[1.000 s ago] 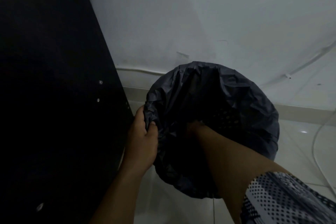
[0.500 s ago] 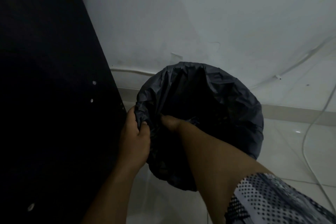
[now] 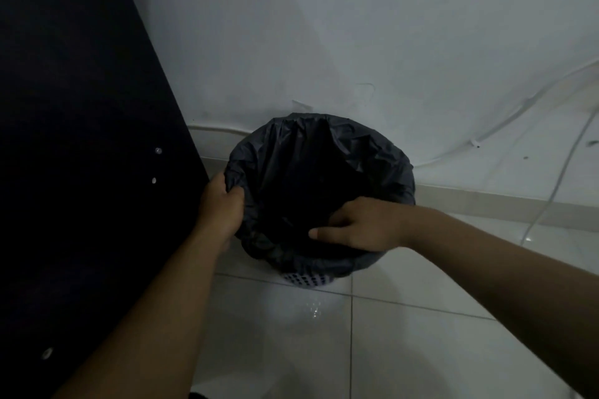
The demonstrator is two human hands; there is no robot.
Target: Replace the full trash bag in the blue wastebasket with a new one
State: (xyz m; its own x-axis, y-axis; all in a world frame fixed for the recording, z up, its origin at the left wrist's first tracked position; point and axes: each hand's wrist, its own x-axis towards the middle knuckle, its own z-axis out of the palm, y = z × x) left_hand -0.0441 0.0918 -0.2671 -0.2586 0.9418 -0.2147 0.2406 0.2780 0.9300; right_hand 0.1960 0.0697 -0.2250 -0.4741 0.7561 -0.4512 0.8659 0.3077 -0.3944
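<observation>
Currently: one wastebasket [image 3: 304, 279] on the tiled floor [image 3: 405, 334] by the wall, one black bag [image 3: 324, 165] lining it and folded over its rim, two hands. Left hand [image 3: 222, 207] still pinches the bag's edge at the left rim; right hand [image 3: 363, 225], deep inside the bag before, now sits at the near rim, fingers loosely spread, holding nothing. Dark cabinet panel [image 3: 81, 139] crowds the left side; a white cable [image 3: 551, 191] hangs at right.
</observation>
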